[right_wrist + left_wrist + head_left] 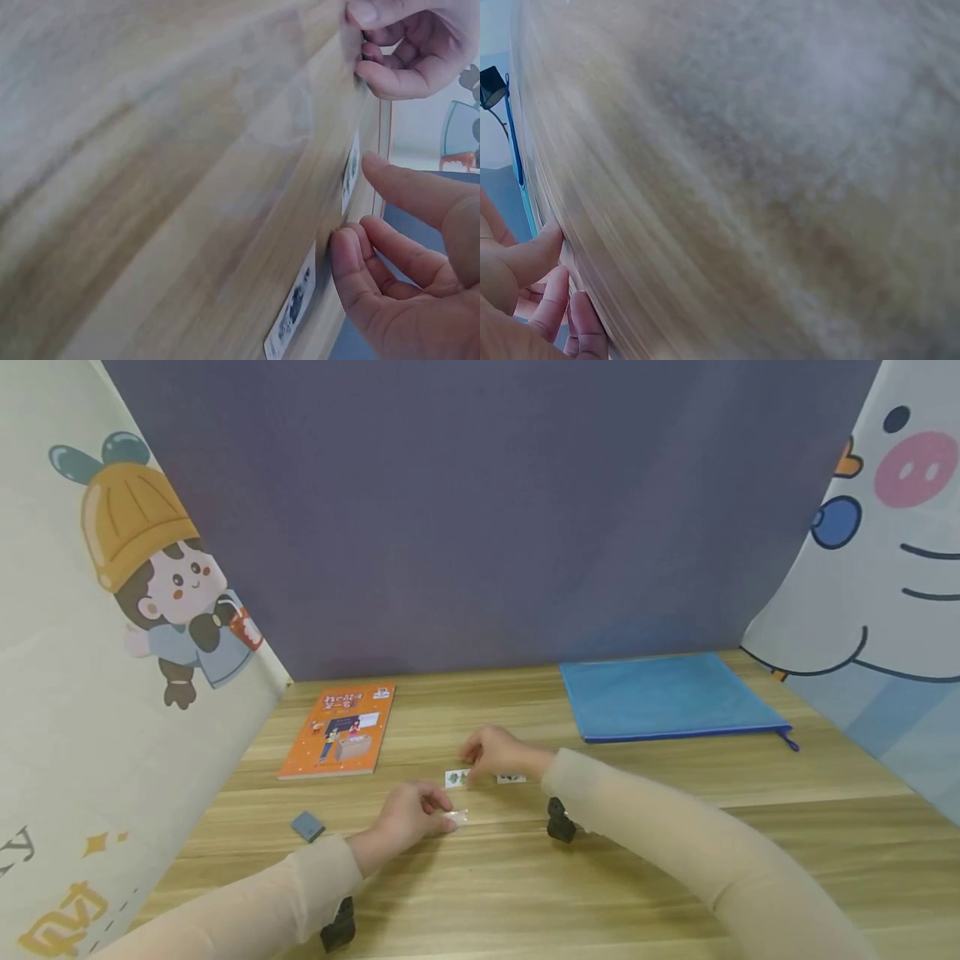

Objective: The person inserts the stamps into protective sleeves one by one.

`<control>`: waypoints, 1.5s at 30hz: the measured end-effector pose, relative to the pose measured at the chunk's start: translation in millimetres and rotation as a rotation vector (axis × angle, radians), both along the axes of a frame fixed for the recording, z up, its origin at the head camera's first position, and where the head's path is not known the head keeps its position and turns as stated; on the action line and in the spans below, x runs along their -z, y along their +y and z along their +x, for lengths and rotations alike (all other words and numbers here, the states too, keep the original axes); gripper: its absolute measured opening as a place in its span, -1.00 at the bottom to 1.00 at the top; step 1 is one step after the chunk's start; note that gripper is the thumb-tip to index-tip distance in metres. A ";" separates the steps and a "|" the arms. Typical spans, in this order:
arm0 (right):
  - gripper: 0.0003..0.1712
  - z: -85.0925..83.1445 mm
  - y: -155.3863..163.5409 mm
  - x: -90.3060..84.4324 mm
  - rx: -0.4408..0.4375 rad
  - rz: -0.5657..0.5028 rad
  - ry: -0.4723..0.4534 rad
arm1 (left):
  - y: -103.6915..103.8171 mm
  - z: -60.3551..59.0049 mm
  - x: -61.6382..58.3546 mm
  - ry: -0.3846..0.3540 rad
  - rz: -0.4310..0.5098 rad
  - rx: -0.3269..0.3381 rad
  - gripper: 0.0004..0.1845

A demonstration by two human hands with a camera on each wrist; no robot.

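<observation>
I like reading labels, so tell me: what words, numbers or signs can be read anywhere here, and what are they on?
Orange book: its cover carries a title in large characters, too small and blurred to read.
Small printed cards by the right hand: pictures only, no legible text.
Left curtain: yellow lettering at the bottom edge, cut off and unreadable.
Blue zip pouch and grey block: no writing visible.

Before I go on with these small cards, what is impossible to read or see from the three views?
- Print on the two small cards, head view: too small; right wrist view: too oblique.
- What the left hand pinches: a clear strip, too small to identify.
- Left wrist view: blurred table fills it; fingers cut off by the edge.
- Orange book title: too small.
</observation>
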State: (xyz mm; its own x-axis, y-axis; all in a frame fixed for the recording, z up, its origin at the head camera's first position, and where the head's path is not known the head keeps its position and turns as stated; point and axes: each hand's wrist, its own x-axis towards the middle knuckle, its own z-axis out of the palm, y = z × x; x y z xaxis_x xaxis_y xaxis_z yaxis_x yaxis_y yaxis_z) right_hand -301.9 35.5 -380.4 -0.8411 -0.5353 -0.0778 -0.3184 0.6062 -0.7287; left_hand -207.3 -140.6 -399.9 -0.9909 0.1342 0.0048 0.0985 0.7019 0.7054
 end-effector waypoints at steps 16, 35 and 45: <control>-0.79 6.0 -12.2 4.4 0.070 0.021 -0.025 | -0.7 2.1 0.1 -0.002 0.063 0.045 -0.79; -0.80 2.7 -8.2 1.7 0.090 -0.111 -0.134 | 1.4 -5.0 0.2 -0.019 0.142 0.034 -0.91; -0.83 5.3 -1.4 -15.7 0.150 -0.180 -0.189 | 6.3 -14.3 -6.3 -0.037 0.223 -0.013 -0.92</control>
